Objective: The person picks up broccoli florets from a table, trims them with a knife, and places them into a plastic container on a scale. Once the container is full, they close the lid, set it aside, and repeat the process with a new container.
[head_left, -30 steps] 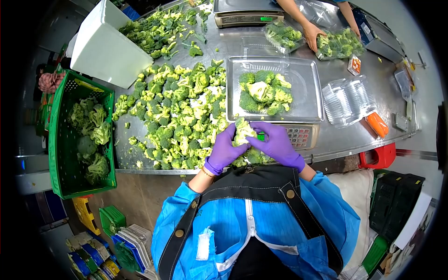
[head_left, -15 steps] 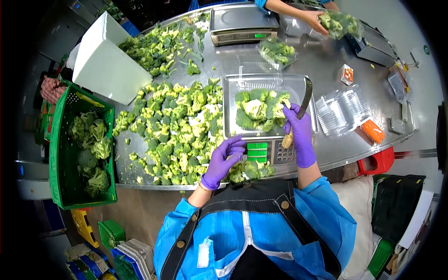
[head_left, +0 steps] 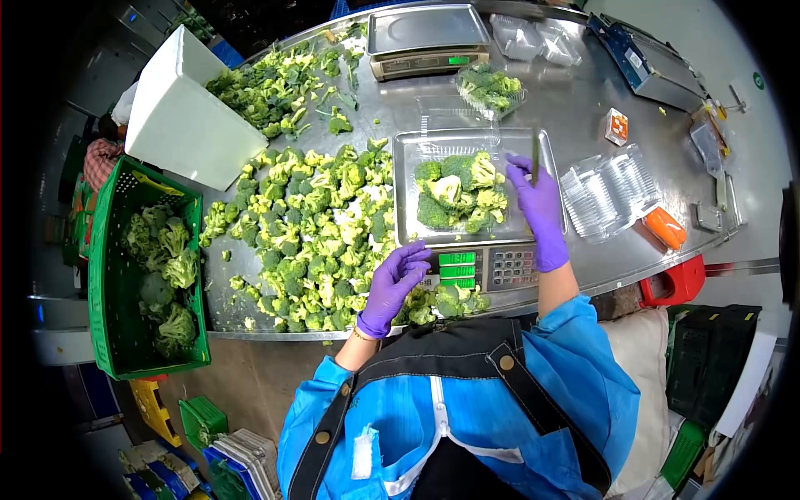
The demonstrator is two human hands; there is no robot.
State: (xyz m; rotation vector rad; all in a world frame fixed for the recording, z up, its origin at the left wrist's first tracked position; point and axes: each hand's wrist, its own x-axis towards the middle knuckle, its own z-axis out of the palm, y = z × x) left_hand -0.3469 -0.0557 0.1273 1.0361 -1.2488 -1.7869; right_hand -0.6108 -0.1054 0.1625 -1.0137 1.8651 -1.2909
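My right hand [head_left: 539, 204], in a purple glove, is closed around a knife at the right edge of the scale tray. The knife's dark blade [head_left: 535, 150] points away from me, blurred; its handle is hidden in the hand. Beside the hand, broccoli florets [head_left: 454, 193] lie in a clear plastic clamshell on the weighing scale [head_left: 408, 225]. My left hand [head_left: 393, 285], also purple-gloved, hovers near the scale's front left corner with loosely curved fingers, nothing visible in them. Several loose florets [head_left: 325, 242] cover the table to its left, and more [head_left: 454, 302] lie by the scale's front.
A green crate [head_left: 104, 275] of broccoli heads stands left, near a tipped white bin [head_left: 196, 112]. Across the table are a second scale [head_left: 429, 33] and a filled clamshell [head_left: 490, 90]. Empty clamshells [head_left: 612, 192] and an orange object [head_left: 664, 227] lie right.
My right hand has drawn off the florets and moved slightly up, the knife turning with it. The other person's hands and the packed broccoli have left the view. My left hand barely moved.
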